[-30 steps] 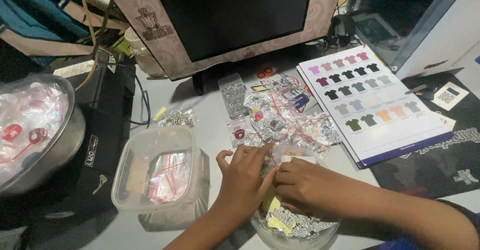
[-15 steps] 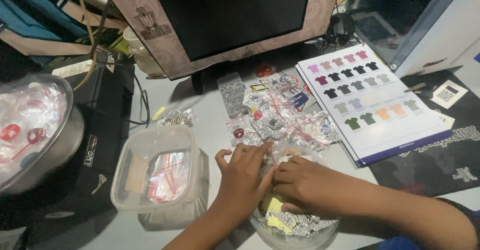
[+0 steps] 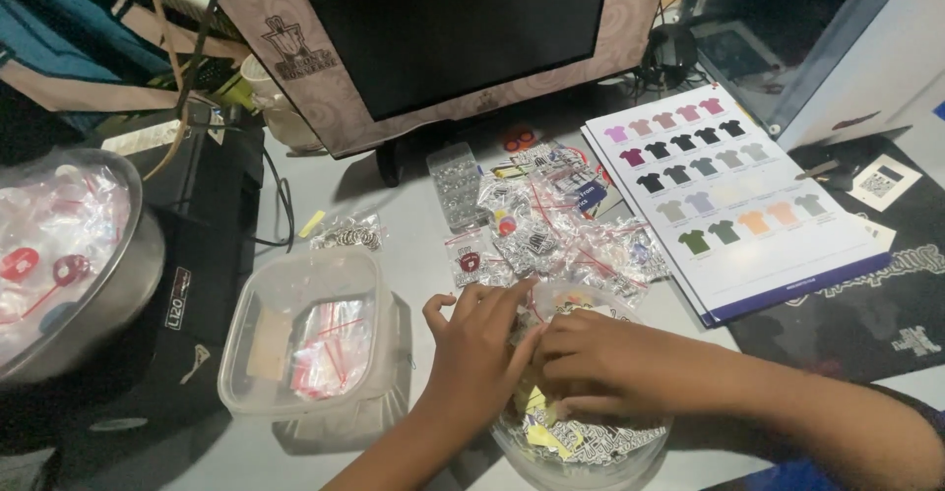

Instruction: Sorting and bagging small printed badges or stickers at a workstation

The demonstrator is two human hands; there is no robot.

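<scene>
Both my hands meet over a clear round bowl [image 3: 581, 452] at the near edge of the grey desk. It holds small metal rings and yellow bits. My left hand [image 3: 477, 348] rests on the bowl's left rim, fingers bent toward a small clear packet. My right hand [image 3: 581, 363] reaches in from the right, its fingertips pinched together against the left hand's fingers. What they pinch is hidden between the fingers. Just beyond the bowl lies a pile of small clear zip bags [image 3: 551, 225] with red strips.
A clear plastic tub [image 3: 305, 338] with bags stands left of the bowl. A metal bowl [image 3: 69, 275] of bags sits far left on a black box. A monitor [image 3: 443, 29] stands at the back. A shirt colour chart [image 3: 733, 196] lies to the right.
Both hands have stayed over the bowl; only the fingers have shifted slightly.
</scene>
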